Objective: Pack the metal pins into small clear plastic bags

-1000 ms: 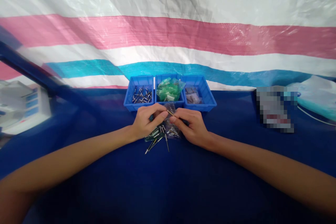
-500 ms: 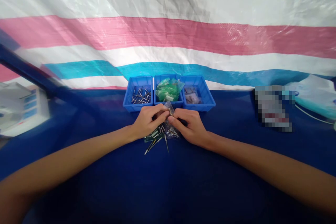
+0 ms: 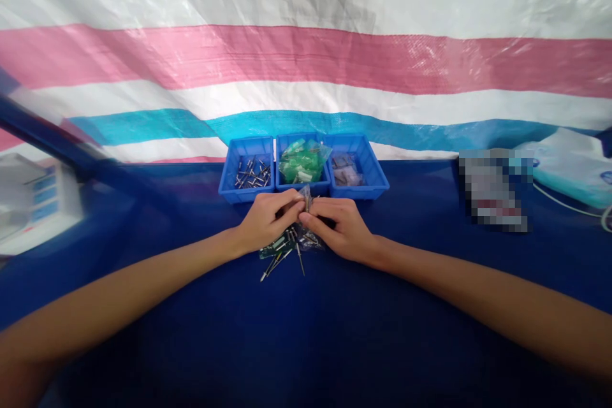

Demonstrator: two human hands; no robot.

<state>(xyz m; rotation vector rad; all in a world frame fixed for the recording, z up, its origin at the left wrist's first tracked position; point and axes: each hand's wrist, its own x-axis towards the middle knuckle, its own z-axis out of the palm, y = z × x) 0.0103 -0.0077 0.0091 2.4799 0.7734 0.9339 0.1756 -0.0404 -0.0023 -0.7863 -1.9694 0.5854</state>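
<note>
My left hand (image 3: 271, 219) and my right hand (image 3: 340, 227) meet in front of the bins, thumbs and fingers pinched on a small clear plastic bag (image 3: 306, 192). What the bag contains is mostly hidden by the fingers. On the table below them lie loose blind rivets (image 3: 277, 264) with long thin shanks. A dark green packet (image 3: 273, 248) is under the left fingers, and another clear bag with metal pieces (image 3: 310, 241) lies below the right fingers.
Three blue bins stand behind my hands: the left bin (image 3: 224, 191) holds loose rivets, the middle one green bags (image 3: 303, 162), the right one clear bags (image 3: 347, 172). A white device (image 3: 38, 210) is at left; a blurred-out item (image 3: 495, 194) and a white-and-teal bundle (image 3: 568, 169) are at right.
The whole view has shifted slightly, so things sit a little further left. Both hands keep pinching the small bag and have drawn slightly closer together.
</note>
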